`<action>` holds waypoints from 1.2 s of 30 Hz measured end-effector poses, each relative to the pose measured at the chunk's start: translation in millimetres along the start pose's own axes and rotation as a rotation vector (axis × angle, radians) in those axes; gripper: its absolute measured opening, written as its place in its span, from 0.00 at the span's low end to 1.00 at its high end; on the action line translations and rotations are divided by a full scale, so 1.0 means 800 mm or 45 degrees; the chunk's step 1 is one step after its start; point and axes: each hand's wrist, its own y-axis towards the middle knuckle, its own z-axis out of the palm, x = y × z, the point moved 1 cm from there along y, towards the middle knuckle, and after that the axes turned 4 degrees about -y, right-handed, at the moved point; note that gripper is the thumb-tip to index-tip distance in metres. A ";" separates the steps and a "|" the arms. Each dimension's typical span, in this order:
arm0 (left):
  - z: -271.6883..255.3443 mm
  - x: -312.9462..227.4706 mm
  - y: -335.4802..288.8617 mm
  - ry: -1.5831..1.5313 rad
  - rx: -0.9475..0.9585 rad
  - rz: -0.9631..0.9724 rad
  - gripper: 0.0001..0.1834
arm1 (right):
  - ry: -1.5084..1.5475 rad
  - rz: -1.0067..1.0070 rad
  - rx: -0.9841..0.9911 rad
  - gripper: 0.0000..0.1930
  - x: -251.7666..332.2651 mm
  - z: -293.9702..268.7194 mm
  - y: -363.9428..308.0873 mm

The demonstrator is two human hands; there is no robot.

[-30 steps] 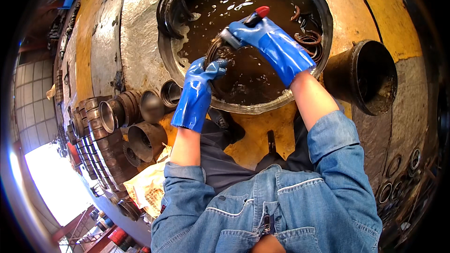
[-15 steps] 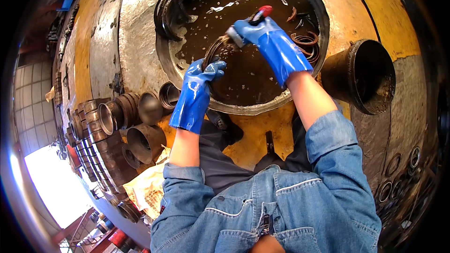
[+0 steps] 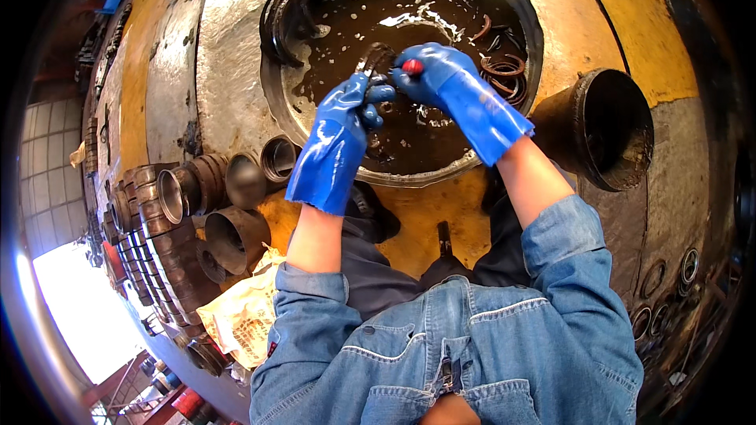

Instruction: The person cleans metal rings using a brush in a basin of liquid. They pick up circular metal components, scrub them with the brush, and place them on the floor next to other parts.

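Observation:
Both my hands wear long blue rubber gloves and work over a round dark tub [image 3: 417, 179] of murky brown liquid. My left hand [image 3: 346, 114] is closed around a dark, wet ring [image 3: 376, 53], which stands up above its fingers. My right hand [image 3: 441, 75] grips a brush whose red handle end [image 3: 412, 68] pokes out of the fist. The brush head is hidden behind the glove, close against the ring. More reddish-brown rings [image 3: 504, 69] lie at the tub's right side. Several large dark rings [image 3: 282, 27] lean on its left rim.
A large blackened metal cylinder [image 3: 618, 130] lies on its side right of the tub. Metal sleeves [image 3: 236, 238] and stacked rings sit at the left, beside a crumpled yellowish bag [image 3: 240, 311]. Small rings [image 3: 654, 277] rest on the floor at far right.
My right hand has turned over, so the brush's red handle end now faces me and its head is out of sight. My left hand has moved slightly up and right with the ring.

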 end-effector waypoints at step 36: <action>-0.007 -0.034 -0.019 0.283 0.159 0.051 0.17 | 0.141 0.297 -0.089 0.13 -0.012 0.037 -0.005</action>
